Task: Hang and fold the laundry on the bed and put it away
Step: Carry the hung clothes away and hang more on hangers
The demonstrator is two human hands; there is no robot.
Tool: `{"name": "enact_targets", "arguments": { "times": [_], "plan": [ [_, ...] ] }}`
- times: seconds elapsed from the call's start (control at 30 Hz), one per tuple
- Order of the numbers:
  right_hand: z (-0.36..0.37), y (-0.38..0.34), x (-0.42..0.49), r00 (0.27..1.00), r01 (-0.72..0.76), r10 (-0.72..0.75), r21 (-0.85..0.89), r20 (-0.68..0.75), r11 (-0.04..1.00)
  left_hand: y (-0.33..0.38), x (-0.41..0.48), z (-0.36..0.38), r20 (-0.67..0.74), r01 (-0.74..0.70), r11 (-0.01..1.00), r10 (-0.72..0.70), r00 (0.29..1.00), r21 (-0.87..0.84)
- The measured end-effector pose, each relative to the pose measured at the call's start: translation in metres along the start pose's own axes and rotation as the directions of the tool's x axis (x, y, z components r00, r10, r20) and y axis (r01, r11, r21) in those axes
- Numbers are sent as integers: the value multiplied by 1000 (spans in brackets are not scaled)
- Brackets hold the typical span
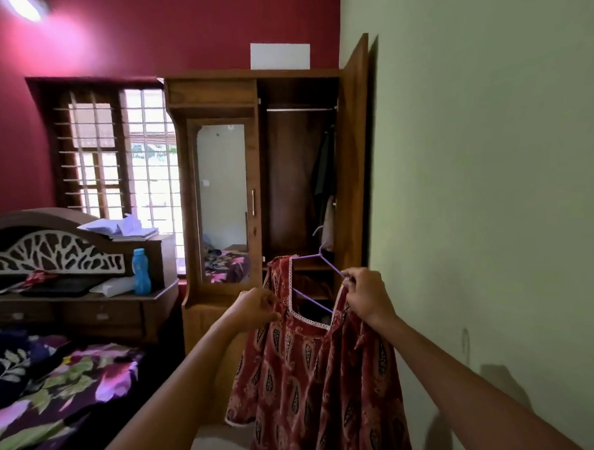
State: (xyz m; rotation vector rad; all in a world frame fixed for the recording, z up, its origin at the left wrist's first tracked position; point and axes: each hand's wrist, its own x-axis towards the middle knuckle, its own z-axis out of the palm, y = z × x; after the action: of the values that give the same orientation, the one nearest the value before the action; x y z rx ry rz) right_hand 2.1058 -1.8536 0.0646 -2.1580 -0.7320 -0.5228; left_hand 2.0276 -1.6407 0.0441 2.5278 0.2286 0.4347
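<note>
A red fabric dress, printed with dark paisley and edged with white lace at its square neckline, is held up at lower centre of the frame, before an open brown wooden wardrobe. Its frame-left shoulder is draped over a thin purple hanger. The neckline's left edge is pinched by the left grip. The hanger's end and the other shoulder are clutched by the curled right grip.
</note>
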Motion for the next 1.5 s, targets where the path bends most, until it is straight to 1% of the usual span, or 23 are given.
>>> {"name": "enact_targets", "arguments": {
  "times": [0.17,0.3,0.5,0.7,0.8,0.9,1.03,1.07,1.17,1.3,1.4,1.5],
  "plan": [
    [47,14,124,999,43,-43,-17,-19,999,-30,130,-31,-73,-55,998,57,996,26],
    [76,23,213,995,95,-96,-45,-28,994,-48,224,-41,-45,-83,986,90,995,143],
    [108,37,361,983,158,-168,-132,-68,978,-67,369,-55,-79,-137,978,151,985,159],
    [120,52,514,966,142,-188,-243,-176,959,-67,520,-82,-127,-193,967,215,968,168],
    [123,55,585,953,124,-202,-317,-224,940,-64,587,-97,-164,-234,961,256,953,145],
    [125,53,641,948,112,-220,-404,-231,908,-66,650,-108,-154,-268,953,289,945,144],
    [129,50,706,928,117,-282,-527,-245,842,-68,735,-120,-175,-316,941,334,926,119],
    [132,48,722,924,102,-288,-564,-251,819,-67,758,-122,-187,-348,932,362,913,104],
    [143,49,767,905,46,-321,-685,-280,727,-68,822,-124,-217,-415,903,430,876,115],
    [153,52,829,890,-53,-326,-784,-317,619,-65,904,-139,-221,-481,863,505,834,156],
    [156,54,868,877,-123,-329,-825,-351,551,-65,956,-153,-205,-510,844,535,820,166],
    [160,58,906,861,-176,-354,-866,-366,468,-63,1008,-160,-233,-527,838,546,805,144]
  ]
}}
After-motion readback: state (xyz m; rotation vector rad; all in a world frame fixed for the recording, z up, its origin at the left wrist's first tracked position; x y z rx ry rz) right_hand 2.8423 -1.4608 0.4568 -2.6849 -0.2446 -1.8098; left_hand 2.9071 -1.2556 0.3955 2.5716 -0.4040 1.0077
